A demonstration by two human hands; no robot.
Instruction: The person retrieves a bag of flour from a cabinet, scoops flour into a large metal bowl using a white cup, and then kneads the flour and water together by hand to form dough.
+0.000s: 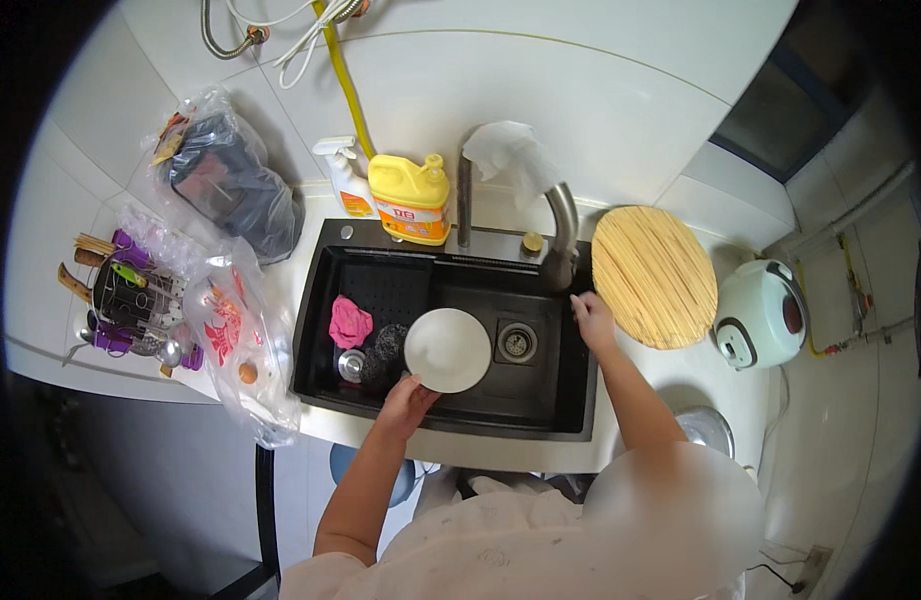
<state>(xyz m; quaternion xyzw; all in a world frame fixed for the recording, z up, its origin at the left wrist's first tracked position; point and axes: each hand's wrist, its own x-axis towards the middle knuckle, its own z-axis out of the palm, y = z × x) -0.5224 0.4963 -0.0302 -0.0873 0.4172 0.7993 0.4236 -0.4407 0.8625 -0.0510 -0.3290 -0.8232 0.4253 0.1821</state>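
Observation:
My left hand [409, 402] grips the near rim of a round white bowl [448, 350], its pale inside facing up over the black sink [451, 415]. Over the sink's right edge is my right hand [593, 318], fingers curled, just below the head of the metal faucet [561, 225]. What those fingers close on, if anything, is hidden. Left of the bowl lie a dark scouring pad [386, 345], a pink cloth [351, 323] and a small shiny metal piece [352, 365]. The round drain [517, 343] shows to the bowl's right.
Behind the sink stand a yellow jug [411, 200] and a white spray bottle [346, 180]. A round wooden board [656, 278] and a pale green rice cooker [763, 315] are at right. Plastic bags [243, 340] and a utensil rack [131, 295] crowd the left counter.

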